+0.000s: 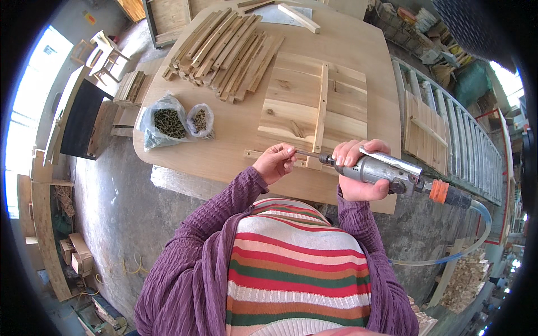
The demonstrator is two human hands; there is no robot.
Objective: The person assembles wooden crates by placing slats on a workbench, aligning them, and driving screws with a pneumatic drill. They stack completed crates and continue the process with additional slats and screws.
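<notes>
My right hand (357, 189) is wrapped round a silver air screwdriver (372, 169), held level with its long bit pointing left. From its rear end runs a clear hose (486, 221) with an orange fitting. At the bit's tip, my left hand (276, 163) is closed in a pinch; anything small between the fingertips is too hidden to name. Just beyond both hands lies a wooden panel (291, 103) of joined boards. A narrow wooden strip (321, 109) lies across it, and another strip (253, 154) runs along its near edge, partly covered by my hands.
On the table (235, 131), a bag of dark screws (169, 123) and a smaller bag of light hardware (200, 120) stand at the left. Stacked wooden strips (218, 50) lie farther back. Right of the table are a slatted metal rack (468, 134) and leaning wooden panels (417, 134).
</notes>
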